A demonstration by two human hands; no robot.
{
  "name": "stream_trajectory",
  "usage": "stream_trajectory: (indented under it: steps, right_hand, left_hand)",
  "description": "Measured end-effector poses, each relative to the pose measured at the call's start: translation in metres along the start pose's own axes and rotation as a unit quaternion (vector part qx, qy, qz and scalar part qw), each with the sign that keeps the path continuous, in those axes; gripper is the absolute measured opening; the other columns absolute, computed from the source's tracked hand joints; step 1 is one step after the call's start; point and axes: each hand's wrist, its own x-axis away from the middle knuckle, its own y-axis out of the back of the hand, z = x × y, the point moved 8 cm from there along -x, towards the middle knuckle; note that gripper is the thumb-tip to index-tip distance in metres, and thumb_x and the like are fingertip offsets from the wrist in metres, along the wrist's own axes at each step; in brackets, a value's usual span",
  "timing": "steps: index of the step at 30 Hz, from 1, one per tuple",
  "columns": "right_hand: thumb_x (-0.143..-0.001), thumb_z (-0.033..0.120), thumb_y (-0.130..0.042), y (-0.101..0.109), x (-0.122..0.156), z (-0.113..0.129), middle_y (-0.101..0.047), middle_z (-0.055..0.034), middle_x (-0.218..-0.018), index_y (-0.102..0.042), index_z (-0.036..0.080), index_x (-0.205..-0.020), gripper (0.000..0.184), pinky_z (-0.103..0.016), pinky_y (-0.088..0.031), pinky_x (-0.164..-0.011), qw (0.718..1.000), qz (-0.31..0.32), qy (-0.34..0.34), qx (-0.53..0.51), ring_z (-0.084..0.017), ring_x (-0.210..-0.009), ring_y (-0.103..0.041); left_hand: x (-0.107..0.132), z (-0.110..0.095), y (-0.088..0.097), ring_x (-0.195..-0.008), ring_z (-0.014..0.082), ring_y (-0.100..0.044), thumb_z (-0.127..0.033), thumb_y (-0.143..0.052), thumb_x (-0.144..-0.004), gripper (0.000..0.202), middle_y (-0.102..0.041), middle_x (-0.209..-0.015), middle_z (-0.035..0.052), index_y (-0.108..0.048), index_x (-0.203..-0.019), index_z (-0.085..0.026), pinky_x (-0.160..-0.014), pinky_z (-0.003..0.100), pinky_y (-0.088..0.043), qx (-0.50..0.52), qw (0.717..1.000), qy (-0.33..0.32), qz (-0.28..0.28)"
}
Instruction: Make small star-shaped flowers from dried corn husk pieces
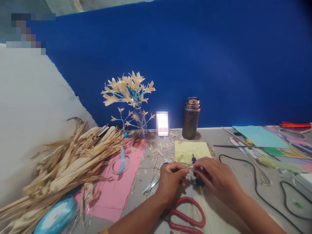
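Note:
My left hand (172, 182) is closed, thumb and forefinger pinching a small pale piece of corn husk (189, 166). From the other side, the fingertips of my right hand (216, 172) close on the same piece; it is mostly hidden by fingers. A dark blue tool with a pointed tip, probably a glue gun (200, 180), stands just behind my fingers, partly covered by my right hand. Below the hands lie large red-handled scissors (202, 211). Small metal scissors (151, 187) rest beside my left wrist. A yellow paper sheet (182, 149) lies beyond the hands.
Dried corn husks (73, 162) are heaped at left, beside pink paper (114, 201) and a blue ribbon roll (58, 216). Husk flowers (129, 87) stand in a clear bottle, near a dark flask (190, 122). A black cable (255, 182) winds along the right.

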Motion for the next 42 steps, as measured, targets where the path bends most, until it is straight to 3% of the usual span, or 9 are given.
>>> stream_trajectory:
  steps: [5, 9, 13, 19, 23, 27, 30, 38, 42]
  right_hand:
    - [-0.095, 0.029, -0.063, 0.016, -0.001, -0.003, -0.069, -0.0024, -0.077, -0.063, 0.021, -0.089, 0.010, -0.025, -0.044, -0.056, 0.995, -0.082, -0.023, -0.056, -0.014, -0.057, -0.059]
    - [-0.092, 0.027, -0.062, -0.001, -0.002, -0.011, -0.064, 0.0012, -0.066, -0.064, 0.022, -0.077, 0.016, -0.025, -0.042, -0.055, 0.985, -0.033, -0.102, -0.136, -0.014, -0.055, -0.056]
    - [-0.083, 0.026, -0.060, -0.022, 0.000, -0.022, -0.059, 0.0034, -0.059, -0.063, 0.021, -0.074, 0.011, -0.025, -0.040, -0.052, 0.953, -0.004, -0.204, -0.223, -0.014, -0.052, -0.053]
    - [-0.081, 0.024, -0.057, -0.032, 0.006, -0.024, -0.059, 0.0030, -0.063, -0.063, 0.020, -0.077, 0.008, -0.025, -0.042, -0.054, 0.940, 0.023, -0.234, -0.249, -0.014, -0.056, -0.053]
    - [-0.084, 0.024, -0.063, -0.023, 0.007, -0.023, -0.058, 0.0032, -0.063, -0.061, 0.021, -0.077, 0.008, -0.024, -0.040, -0.051, 0.960, -0.019, -0.194, -0.201, -0.013, -0.052, -0.050]
    - [-0.088, 0.021, -0.068, -0.002, 0.008, -0.005, -0.061, -0.0011, -0.078, -0.061, 0.022, -0.085, 0.008, -0.025, -0.044, -0.054, 0.983, -0.123, -0.066, -0.118, -0.014, -0.059, -0.055]
    - [-0.092, 0.015, -0.065, 0.000, 0.009, 0.006, -0.062, -0.0034, -0.086, -0.067, 0.023, -0.100, 0.012, -0.026, -0.047, -0.060, 0.988, -0.122, -0.010, -0.095, -0.016, -0.070, -0.061]
    - [-0.095, 0.013, -0.061, -0.002, 0.008, 0.004, -0.059, -0.0025, -0.087, -0.068, 0.024, -0.096, 0.013, -0.028, -0.048, -0.064, 0.981, -0.122, -0.034, -0.146, -0.016, -0.074, -0.061]
    - [-0.096, 0.015, -0.060, -0.006, 0.007, 0.003, -0.059, -0.0025, -0.086, -0.067, 0.024, -0.097, 0.012, -0.029, -0.048, -0.064, 0.983, -0.111, -0.030, -0.142, -0.017, -0.074, -0.061]
  left_hand:
    - [0.000, -0.009, 0.002, -0.043, 0.0084, -0.050, -0.026, -0.083, -0.060, 0.014, -0.060, -0.054, -0.0014, -0.073, -0.059, -0.015, -0.046, 0.021, -0.042, 0.051, 0.998, -0.031, -0.004]
    - [0.002, -0.018, 0.000, -0.045, 0.0085, -0.049, -0.026, -0.083, -0.060, 0.016, -0.058, -0.055, -0.0021, -0.072, -0.059, -0.015, -0.045, 0.021, -0.041, 0.069, 0.996, -0.046, 0.009]
    - [0.004, -0.023, -0.004, -0.048, 0.0091, -0.050, -0.030, -0.085, -0.061, 0.023, -0.058, -0.059, -0.0011, -0.070, -0.056, -0.014, -0.045, 0.021, -0.040, 0.061, 0.996, -0.052, 0.038]
    - [0.003, -0.025, -0.006, -0.051, 0.0092, -0.052, -0.027, -0.083, -0.065, 0.018, -0.060, -0.064, -0.0003, -0.073, -0.059, -0.014, -0.047, 0.021, -0.042, 0.047, 0.994, -0.067, 0.067]
    - [0.002, -0.026, -0.002, -0.049, 0.0093, -0.051, -0.028, -0.080, -0.068, 0.019, -0.058, -0.063, -0.0010, -0.071, -0.059, -0.014, -0.046, 0.022, -0.042, 0.032, 0.995, -0.079, 0.052]
    - [0.002, -0.029, 0.002, -0.046, 0.0075, -0.049, -0.027, -0.077, -0.070, 0.020, -0.056, -0.062, -0.0017, -0.069, -0.057, -0.015, -0.046, 0.021, -0.040, 0.015, 0.994, -0.102, 0.029]
    - [0.005, -0.033, 0.003, -0.049, 0.0074, -0.050, -0.027, -0.076, -0.072, 0.017, -0.059, -0.067, 0.0004, -0.072, -0.060, -0.015, -0.047, 0.020, -0.041, -0.017, 0.991, -0.134, 0.024]
    - [0.007, -0.032, 0.001, -0.052, 0.0089, -0.053, -0.022, -0.074, -0.073, 0.008, -0.063, -0.071, 0.0018, -0.076, -0.068, -0.016, -0.049, 0.020, -0.045, -0.057, 0.989, -0.139, 0.018]
    - [0.010, -0.036, 0.001, -0.057, 0.0102, -0.055, -0.022, -0.071, -0.076, 0.009, -0.065, -0.074, 0.0039, -0.077, -0.072, -0.017, -0.051, 0.020, -0.045, -0.092, 0.981, -0.171, 0.013]
